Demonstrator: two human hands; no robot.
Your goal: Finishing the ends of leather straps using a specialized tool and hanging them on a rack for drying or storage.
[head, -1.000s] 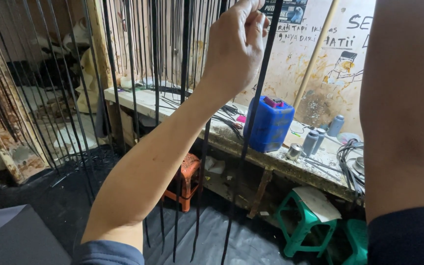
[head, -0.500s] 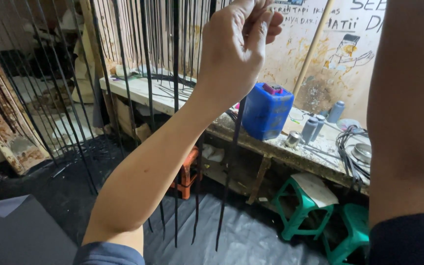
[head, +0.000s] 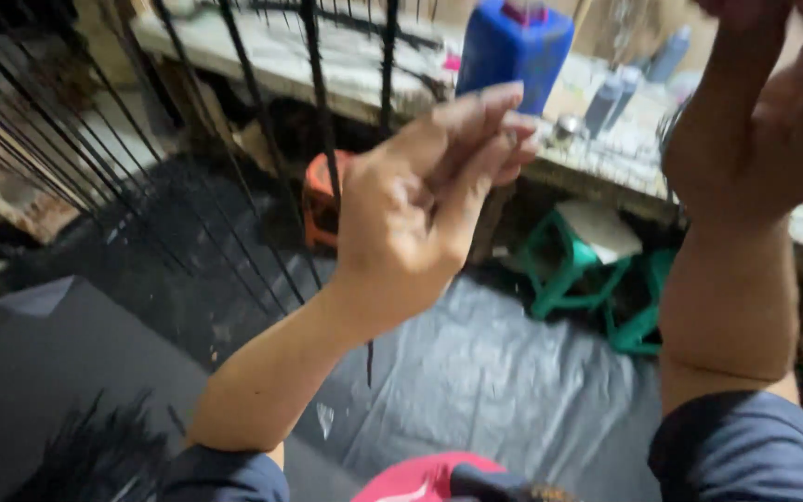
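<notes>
Black hanging strands (head: 320,139) descend in front of the bench (head: 346,70) and reach toward the plastic-covered floor (head: 494,372). The left hand (head: 420,200) is raised just right of them, fingers curled with thumb and fingertips pinched together; whether a strand is held cannot be told. The right hand (head: 773,102) is raised at the frame's right, blurred, grip undeterminable. A blue jug (head: 513,46) stands on the bench. Green stools (head: 578,270) and an orange stool (head: 320,200) stand below its front edge.
</notes>
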